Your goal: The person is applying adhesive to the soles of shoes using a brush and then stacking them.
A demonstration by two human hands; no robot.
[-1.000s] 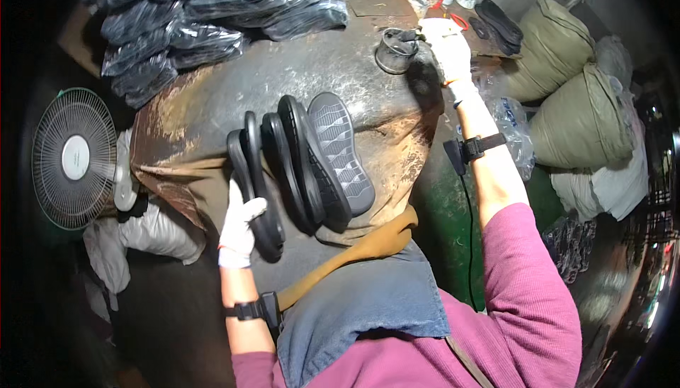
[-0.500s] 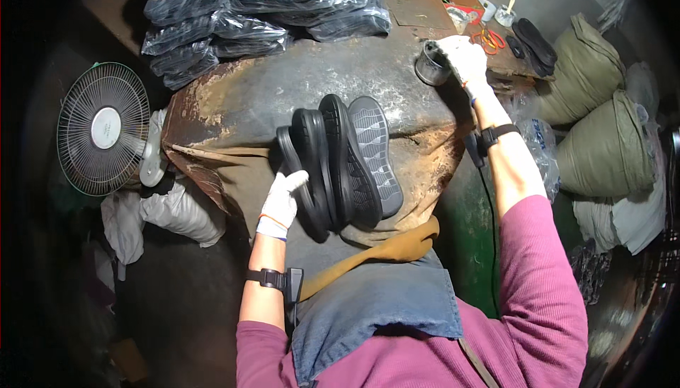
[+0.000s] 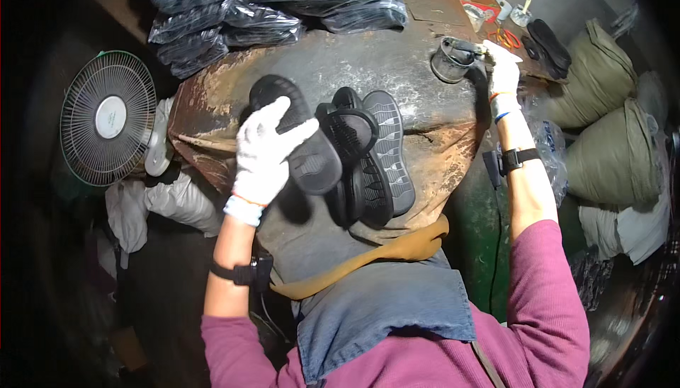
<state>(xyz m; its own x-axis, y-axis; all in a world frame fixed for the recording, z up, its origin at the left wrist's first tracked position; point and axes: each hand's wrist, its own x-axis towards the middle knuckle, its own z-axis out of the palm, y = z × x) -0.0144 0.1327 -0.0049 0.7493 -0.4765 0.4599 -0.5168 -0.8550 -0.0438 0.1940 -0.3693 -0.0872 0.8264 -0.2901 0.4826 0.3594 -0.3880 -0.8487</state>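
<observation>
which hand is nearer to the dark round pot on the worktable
Right. The white-gloved right hand is just right of the dark round pot; the white-gloved left hand is farther off to its left, holding a black shoe sole.

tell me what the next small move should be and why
I'd probably lift the dark tool clear of the cup with the right hand: it lies across the cup's rim, seemingly in that hand's grasp, while the left hand grips a black sole.
</observation>
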